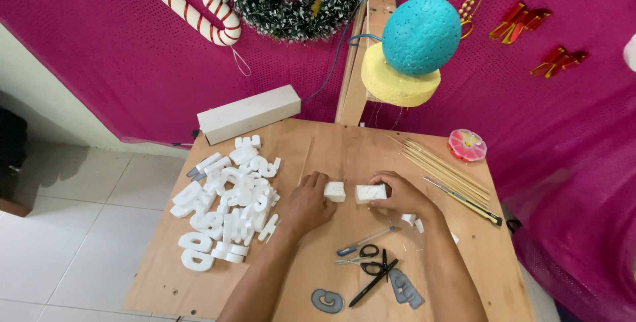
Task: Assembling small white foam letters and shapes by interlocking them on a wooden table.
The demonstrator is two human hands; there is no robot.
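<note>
My left hand [306, 204] rests on the wooden table [344, 150], its fingertips touching a small white foam block [334, 191]. My right hand [399, 193] holds a second white foam block [370, 193] just to the right of the first one, fingers curled around it. The two blocks sit side by side, a small gap between them. A heap of white foam letters [228, 199] lies to the left of my left hand.
A long white foam bar [248, 113] lies at the back left. Wooden skewers [440, 169] and a craft knife [464, 201] lie right, a pink bead box [467, 145] behind. Scissors [363, 257], a pen [373, 283] and grey letters [327, 301] lie near me. A teal foam ball [421, 35] hangs above.
</note>
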